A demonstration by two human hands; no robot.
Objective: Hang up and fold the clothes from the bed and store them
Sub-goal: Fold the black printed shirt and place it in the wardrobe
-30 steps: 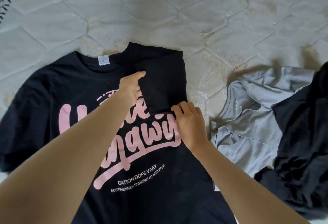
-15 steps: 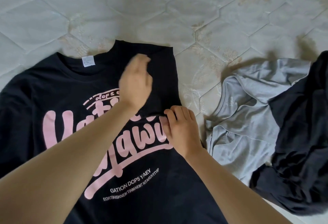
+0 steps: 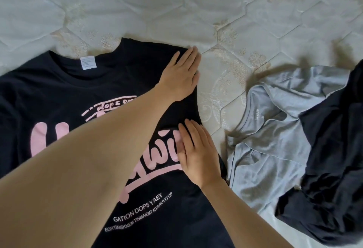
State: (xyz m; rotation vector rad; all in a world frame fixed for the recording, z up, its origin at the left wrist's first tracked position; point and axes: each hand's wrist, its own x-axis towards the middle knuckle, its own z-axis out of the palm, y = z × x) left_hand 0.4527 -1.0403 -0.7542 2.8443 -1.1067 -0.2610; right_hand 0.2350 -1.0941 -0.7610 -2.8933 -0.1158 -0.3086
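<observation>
A black T-shirt with pink lettering lies front-up on the quilted mattress. Its right sleeve is folded inward over the chest. My left hand lies flat, fingers straight, on the folded sleeve near the shoulder edge. My right hand presses flat on the shirt lower down, over the end of the pink lettering. To the right lie a crumpled grey shirt and a dark garment partly on top of it.
The mattress stretches bare above the shirts. My left forearm crosses over much of the black shirt's print and hides it.
My left hand has slid from the sleeve's inner edge up and right to the shoulder edge, flattening the folded sleeve. My right hand stayed pressed in place.
</observation>
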